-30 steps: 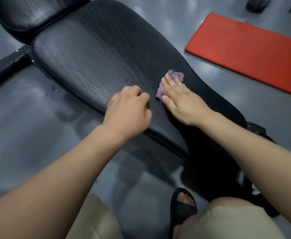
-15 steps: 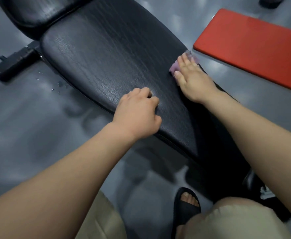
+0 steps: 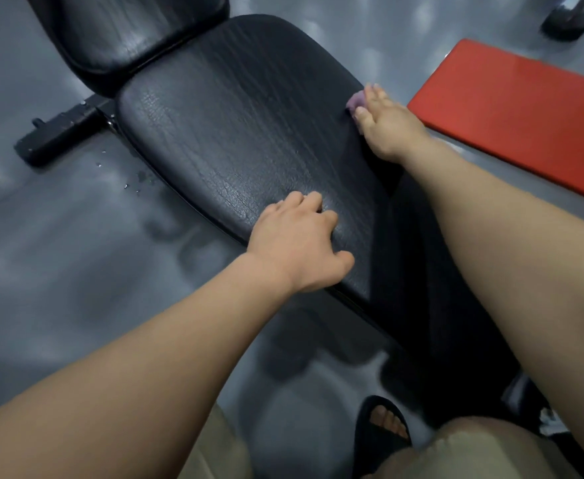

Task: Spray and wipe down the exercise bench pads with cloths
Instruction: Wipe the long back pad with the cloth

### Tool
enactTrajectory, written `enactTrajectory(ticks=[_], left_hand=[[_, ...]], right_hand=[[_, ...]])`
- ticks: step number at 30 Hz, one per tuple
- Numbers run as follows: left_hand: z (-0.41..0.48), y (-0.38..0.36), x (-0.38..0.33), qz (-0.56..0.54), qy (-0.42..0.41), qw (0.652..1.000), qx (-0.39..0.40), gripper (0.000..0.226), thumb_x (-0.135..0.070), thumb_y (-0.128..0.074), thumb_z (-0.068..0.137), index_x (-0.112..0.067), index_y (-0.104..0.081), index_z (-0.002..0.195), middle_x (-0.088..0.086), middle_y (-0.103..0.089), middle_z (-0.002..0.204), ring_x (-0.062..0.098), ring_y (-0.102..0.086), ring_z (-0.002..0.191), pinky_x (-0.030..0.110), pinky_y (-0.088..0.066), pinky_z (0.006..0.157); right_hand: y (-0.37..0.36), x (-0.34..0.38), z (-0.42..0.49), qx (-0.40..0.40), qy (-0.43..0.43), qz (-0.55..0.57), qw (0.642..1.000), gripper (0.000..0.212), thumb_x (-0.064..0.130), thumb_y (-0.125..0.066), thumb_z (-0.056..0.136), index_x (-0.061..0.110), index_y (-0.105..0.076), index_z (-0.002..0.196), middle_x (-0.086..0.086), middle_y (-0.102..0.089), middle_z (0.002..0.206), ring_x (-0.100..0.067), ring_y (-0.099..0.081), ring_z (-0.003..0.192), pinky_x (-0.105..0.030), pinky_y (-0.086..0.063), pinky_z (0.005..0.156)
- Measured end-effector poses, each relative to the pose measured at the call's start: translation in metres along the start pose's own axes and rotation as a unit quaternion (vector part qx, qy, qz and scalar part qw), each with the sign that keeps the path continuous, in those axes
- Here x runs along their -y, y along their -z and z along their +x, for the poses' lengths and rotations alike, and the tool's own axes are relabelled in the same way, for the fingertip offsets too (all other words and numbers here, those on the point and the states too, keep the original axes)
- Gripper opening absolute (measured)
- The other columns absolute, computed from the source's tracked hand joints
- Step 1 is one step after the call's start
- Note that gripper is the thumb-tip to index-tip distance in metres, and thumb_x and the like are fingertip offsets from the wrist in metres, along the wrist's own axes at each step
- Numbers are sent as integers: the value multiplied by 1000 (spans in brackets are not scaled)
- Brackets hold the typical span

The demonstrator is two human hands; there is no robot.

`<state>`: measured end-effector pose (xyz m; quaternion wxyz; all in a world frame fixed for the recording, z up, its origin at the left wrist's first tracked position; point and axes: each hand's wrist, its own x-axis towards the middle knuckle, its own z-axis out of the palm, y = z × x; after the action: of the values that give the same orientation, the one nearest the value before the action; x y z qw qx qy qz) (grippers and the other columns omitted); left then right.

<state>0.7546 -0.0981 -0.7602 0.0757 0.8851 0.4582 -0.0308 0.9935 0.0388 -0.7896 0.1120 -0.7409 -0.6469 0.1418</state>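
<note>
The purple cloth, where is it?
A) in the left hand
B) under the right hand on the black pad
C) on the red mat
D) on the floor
B: the purple cloth peeks out from under the right hand, which presses it flat on the black pad at its far edge.
</note>
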Motion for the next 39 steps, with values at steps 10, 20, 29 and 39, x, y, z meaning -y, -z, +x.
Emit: enactTrajectory(ticks=[10, 20, 29, 39], left_hand=[[-9, -6, -4, 16, -2, 1000, -2, 67, -66, -35, 74, -25, -59, 121, 0, -52, 131, 25, -43, 126, 40, -32, 110], [-10, -11, 1, 34, -19, 999, -14, 74, -69, -31, 71, -24, -58, 124, 3, -51, 135, 27, -43, 126, 39, -32, 111], [-12, -16, -4, 52, -17, 998, -18, 77, -69, -29, 70, -21, -56, 123, 6, -50, 137, 30, -40, 133, 45, -29, 117], [-13, -24, 3, 47, -24, 998, -36, 78, -69, -30, 72, -20, -55, 129, 7, -47, 145, 29, -35, 140, 46, -25, 120]], right_hand=[[-15, -68, -100, -24, -53, 60, 997, 29, 39, -27, 108, 32, -47, 128, -9, -63, 116, -31, -57, 105, -39, -42, 90], [-13, -80, -136, -3, -109, 21, 994, 33, 34, -28, 109, 28, -51, 132, -15, -62, 128, -35, -55, 119, -38, -40, 93], [-13, -65, -109, -4, -117, 52, 992, 44, 41, -26, 110, 28, -43, 148, -16, -56, 141, -35, -49, 132, -40, -37, 109], [-27, -77, -169, -29, -145, 6, 989, 48, 37, -30, 109, 18, -39, 153, -12, -40, 155, -33, -34, 144, -36, -26, 117]])
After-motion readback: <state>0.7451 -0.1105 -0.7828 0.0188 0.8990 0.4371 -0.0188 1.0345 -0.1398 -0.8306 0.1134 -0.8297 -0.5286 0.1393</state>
